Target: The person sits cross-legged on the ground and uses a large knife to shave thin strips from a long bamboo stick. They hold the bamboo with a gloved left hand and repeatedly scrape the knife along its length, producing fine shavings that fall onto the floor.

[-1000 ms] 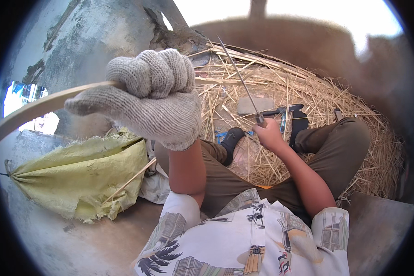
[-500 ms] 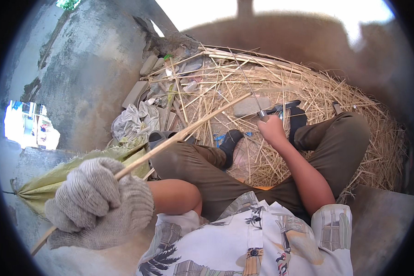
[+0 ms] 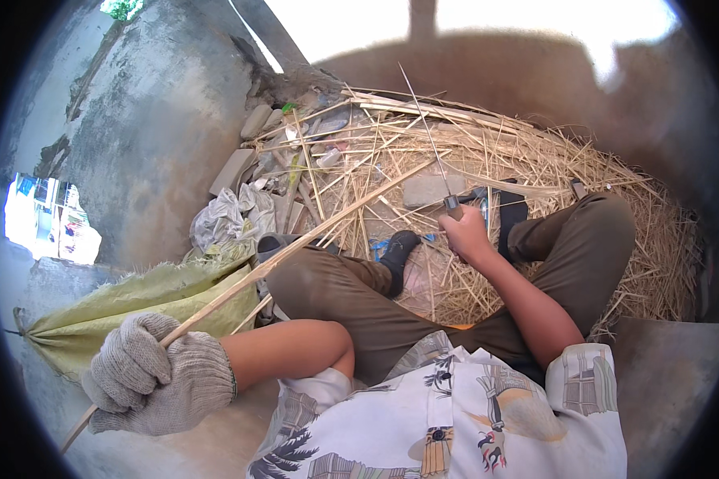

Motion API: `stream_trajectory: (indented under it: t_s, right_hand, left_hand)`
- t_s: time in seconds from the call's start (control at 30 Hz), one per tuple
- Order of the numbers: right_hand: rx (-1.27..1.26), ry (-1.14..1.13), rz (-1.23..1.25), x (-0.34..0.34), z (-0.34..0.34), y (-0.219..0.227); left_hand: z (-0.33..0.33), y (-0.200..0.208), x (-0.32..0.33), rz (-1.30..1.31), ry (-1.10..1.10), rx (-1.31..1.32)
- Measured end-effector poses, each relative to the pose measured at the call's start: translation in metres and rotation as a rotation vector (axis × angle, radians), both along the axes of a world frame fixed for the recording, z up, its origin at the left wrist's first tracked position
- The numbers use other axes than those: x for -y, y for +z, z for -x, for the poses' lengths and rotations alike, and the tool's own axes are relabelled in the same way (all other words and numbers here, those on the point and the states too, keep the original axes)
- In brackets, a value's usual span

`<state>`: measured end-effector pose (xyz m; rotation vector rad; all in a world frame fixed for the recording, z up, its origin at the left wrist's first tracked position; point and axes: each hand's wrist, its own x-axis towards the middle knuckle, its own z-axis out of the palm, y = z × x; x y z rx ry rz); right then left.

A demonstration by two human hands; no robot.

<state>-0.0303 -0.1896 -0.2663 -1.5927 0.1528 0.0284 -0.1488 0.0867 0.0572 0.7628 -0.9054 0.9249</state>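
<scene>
My left hand (image 3: 158, 375) wears a grey knitted glove and is closed around a long pale strip (image 3: 256, 274) that looks like split bamboo. The strip slants up to the right across my bent leg, and its short rear end sticks out below the glove. My bare right hand (image 3: 466, 235) grips a knife (image 3: 428, 132) by its short handle. Its long, thin blade points up and away, passing close to the strip's far end; I cannot tell whether they touch.
Loose bamboo strips and shavings (image 3: 647, 255) cover the ground ahead and to the right. A flat stone block (image 3: 437, 190) lies beyond my right hand. At left are a yellow-green woven sack (image 3: 128, 307), a crumpled white bag (image 3: 228, 217) and bricks (image 3: 233, 171) along a grey wall (image 3: 168, 120).
My left hand has moved down and back with the strip, farther from the camera. The knife has shifted slightly, its tip now higher in the picture. Both hands keep their grip.
</scene>
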Motion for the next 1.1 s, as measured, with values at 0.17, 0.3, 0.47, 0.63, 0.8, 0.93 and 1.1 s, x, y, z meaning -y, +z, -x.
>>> stream_trajectory:
  t_s: [0.17, 0.3, 0.47, 0.63, 0.8, 0.93, 1.1]
  right_hand:
    - [-0.289, 0.225, -0.398, 0.009, 0.003, 0.038]
    - [0.008, 0.065, 0.034, -0.002, 0.009, 0.017]
    - [0.462, -0.006, 0.702, 0.009, 0.009, 0.038]
    - [0.579, 0.084, 0.599, 0.011, 0.014, 0.045]
    - [-0.069, -0.174, 0.435, 0.028, -0.012, -0.011]
    - [-0.563, -0.360, -0.121, 0.038, -0.016, -0.035]
    - [-0.576, -0.296, -0.440, 0.034, -0.018, -0.001]
  left_hand:
    - [0.014, -0.003, -0.015, 0.018, 0.025, 0.047]
    - [0.017, -0.002, -0.013, -0.003, -0.012, 0.037]
    - [0.013, -0.004, -0.020, 0.034, 0.092, 0.018]
    - [0.010, -0.005, -0.021, 0.041, 0.031, 0.010]
    - [0.022, -0.009, -0.035, 0.105, 0.118, 0.038]
    - [0.022, -0.009, -0.050, 0.156, 0.139, 0.032]
    - [-0.017, -0.009, -0.043, 0.059, -0.004, 0.030]
